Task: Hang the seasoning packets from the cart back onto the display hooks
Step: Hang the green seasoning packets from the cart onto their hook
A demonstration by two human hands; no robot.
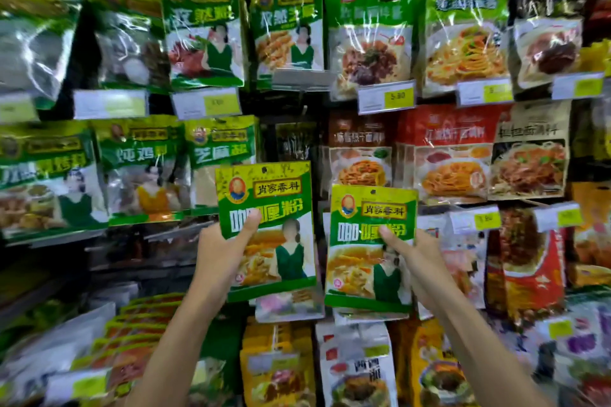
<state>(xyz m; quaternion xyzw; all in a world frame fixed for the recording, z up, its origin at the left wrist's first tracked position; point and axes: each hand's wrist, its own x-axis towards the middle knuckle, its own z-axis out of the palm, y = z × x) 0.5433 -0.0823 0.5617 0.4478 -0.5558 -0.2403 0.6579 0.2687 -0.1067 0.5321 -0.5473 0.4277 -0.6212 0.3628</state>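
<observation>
Facing the display wall [251, 101], my left hand [218, 251] pinches one green packet [274, 201] and my right hand [413, 256] a second packet [363, 277], both upright before it; hanging comes next, I judge: line a punched hole [264, 169] onto a hook.

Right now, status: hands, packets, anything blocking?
Left hand grips left green packet; right hand grips right green packet. Both upright before hung stock, neither hooked. No free hook visible.

A dark display rack [253, 109] carries rows of seasoning packets [205, 30] and price tags [386, 99].
</observation>
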